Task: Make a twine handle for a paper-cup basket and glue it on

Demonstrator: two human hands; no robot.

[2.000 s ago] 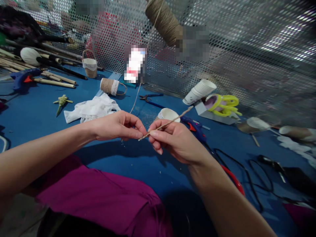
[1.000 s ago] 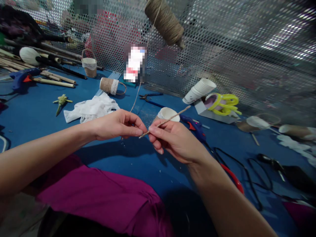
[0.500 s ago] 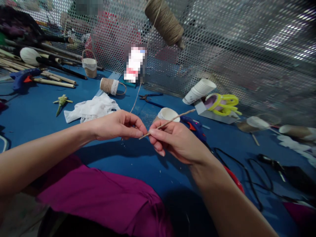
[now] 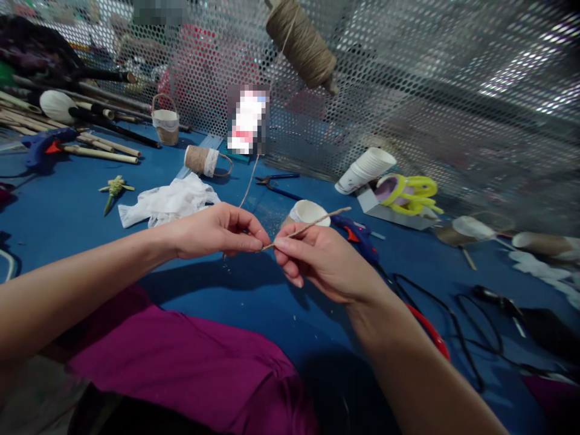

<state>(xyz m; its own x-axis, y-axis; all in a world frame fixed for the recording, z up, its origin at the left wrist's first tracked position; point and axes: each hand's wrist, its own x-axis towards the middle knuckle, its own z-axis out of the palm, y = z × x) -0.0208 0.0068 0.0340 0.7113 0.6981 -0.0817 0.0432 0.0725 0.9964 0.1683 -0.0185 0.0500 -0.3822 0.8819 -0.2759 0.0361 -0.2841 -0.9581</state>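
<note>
A thin piece of brown twine (image 4: 317, 222) is pinched between the thumb and fingers of my right hand (image 4: 312, 257), its free end pointing up and right. My left hand (image 4: 226, 229) is closed in a pinch on the same twine, just left of the right fingertips. Another strand runs up behind my left hand toward a hanging spool of twine (image 4: 301, 45). Just beyond my right hand sits a twine-wrapped cup with a white rim (image 4: 310, 212), partly hidden. White lace fabric (image 4: 174, 199) lies crumpled behind my left hand.
A blue glue gun (image 4: 356, 235) lies beside the cup, with pliers (image 4: 281, 181) farther back. Stacked paper cups (image 4: 365, 171) and yellow pipe cleaners (image 4: 412, 193) stand at right. Two small baskets (image 4: 202, 160) and bamboo sticks (image 4: 102, 152) are at left. A perforated metal panel (image 4: 385, 78) closes the back.
The twine's free end has drawn a little left and down through my right fingers, and a short stretch now shows between both pinches. My hands have barely moved.
</note>
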